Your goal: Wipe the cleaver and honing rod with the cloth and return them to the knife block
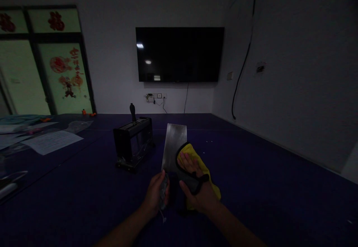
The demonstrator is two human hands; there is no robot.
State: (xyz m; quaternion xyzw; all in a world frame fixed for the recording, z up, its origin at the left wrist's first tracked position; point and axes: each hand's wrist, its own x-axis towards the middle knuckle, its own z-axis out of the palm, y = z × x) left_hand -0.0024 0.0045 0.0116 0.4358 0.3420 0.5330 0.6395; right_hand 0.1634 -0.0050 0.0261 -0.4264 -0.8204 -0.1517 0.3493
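My left hand (156, 194) is closed round the metal handle of a broad cleaver (173, 142), whose flat grey blade points away from me over the dark purple surface. My right hand (192, 183) presses a yellow cloth with a black edge (195, 157) flat against the right side of the blade, fingers stretched out over the cloth. Both forearms reach in from the bottom of the view. The room is dim.
A black knife block (133, 144) with one dark handle sticking up stands just left of the blade. Papers (52, 141) and plastic sheets lie at the far left. A dark wall-mounted screen (179, 55) hangs ahead, and a cable (243, 68) runs down the right wall.
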